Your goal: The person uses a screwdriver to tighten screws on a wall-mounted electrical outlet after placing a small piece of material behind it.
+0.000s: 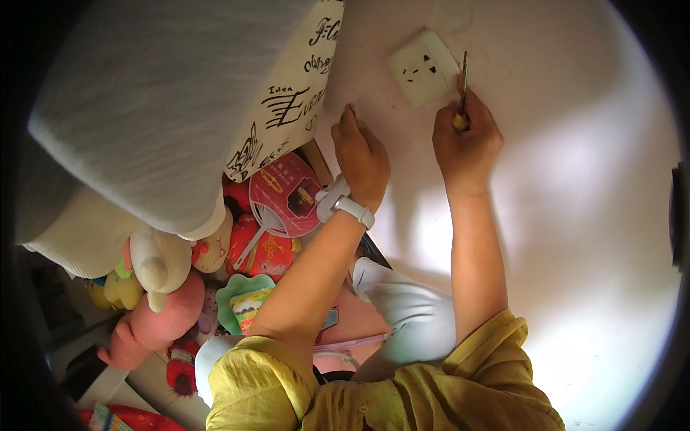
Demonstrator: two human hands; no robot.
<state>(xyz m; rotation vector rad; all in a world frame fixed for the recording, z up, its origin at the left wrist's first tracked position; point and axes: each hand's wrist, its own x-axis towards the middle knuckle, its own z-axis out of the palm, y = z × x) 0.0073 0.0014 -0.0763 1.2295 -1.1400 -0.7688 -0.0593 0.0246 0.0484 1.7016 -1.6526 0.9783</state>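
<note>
The white socket plate is on the pale wall, tilted a little in this view, its slots facing outward. Directions here run from it, with 12 toward the upper edge.

Near it at 5 o'clock, the right hand grips a thin metal tool by its yellowish handle, shaft pointing to 12. Held low like this, the tool leaves the plate's face in sight, and the grip probably suits small turns of the wrist. The index finger reaches the plate's right edge; whether it touches cannot be told.

At 7 o'clock, the left hand has its fingers drawn together, with something small and dark at the tips; I cannot tell whether it is held. A white watch circles that wrist.

The wall stretches widest between 2 and 5 o'clock, giving the right elbow room to swing. Toward 9 o'clock, the lettered cloth and the grey cushion hem in the left hand. Between 7 and 8, a pink fan and plush toys crowd the left forearm.
</note>
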